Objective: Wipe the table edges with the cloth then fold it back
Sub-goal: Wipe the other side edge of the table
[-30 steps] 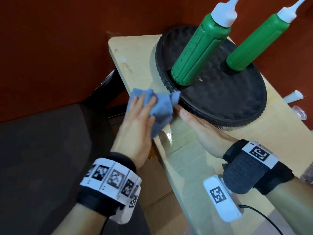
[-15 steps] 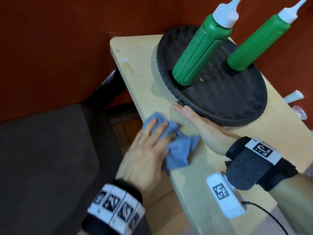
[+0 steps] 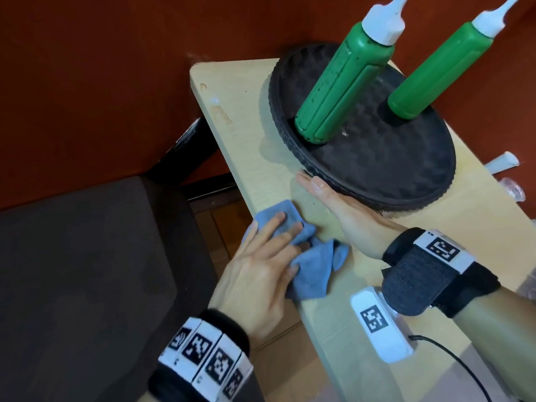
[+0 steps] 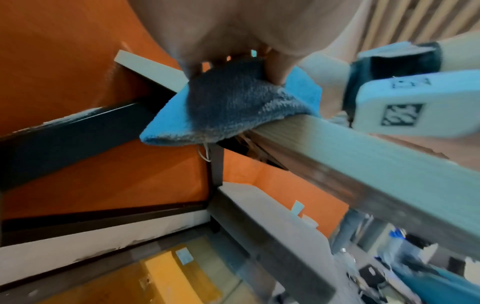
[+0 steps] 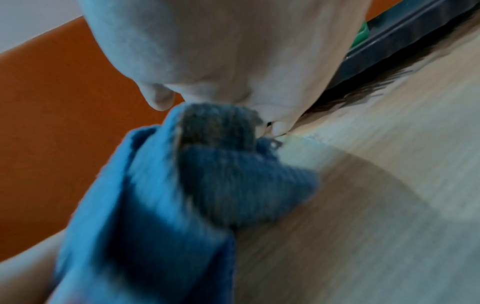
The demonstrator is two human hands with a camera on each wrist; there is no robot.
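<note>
A crumpled blue cloth (image 3: 313, 274) lies on the left edge of the light wooden table (image 3: 246, 134) and hangs a little over its side. My left hand (image 3: 272, 245) presses down on it with spread, nearly straight fingers. In the left wrist view the cloth (image 4: 233, 102) wraps over the table edge (image 4: 376, 168) under my fingers (image 4: 275, 67). My right hand (image 3: 333, 198) lies edge-on on the tabletop, fingers straight, along the rim of the black round tray (image 3: 391, 181). The right wrist view shows the cloth (image 5: 182, 185) just left of that hand (image 5: 221, 51).
Two green squeeze bottles (image 3: 342, 82) (image 3: 435, 65) with white nozzles stand on the tray. A dark seat (image 3: 87, 271) sits left of the table, below its edge. A red wall closes the back. A white tube (image 3: 501, 162) lies at the right.
My left hand has slid the cloth along the left table edge toward me, from beside the tray's far rim to beside my right wrist. The right hand has stayed against the tray.
</note>
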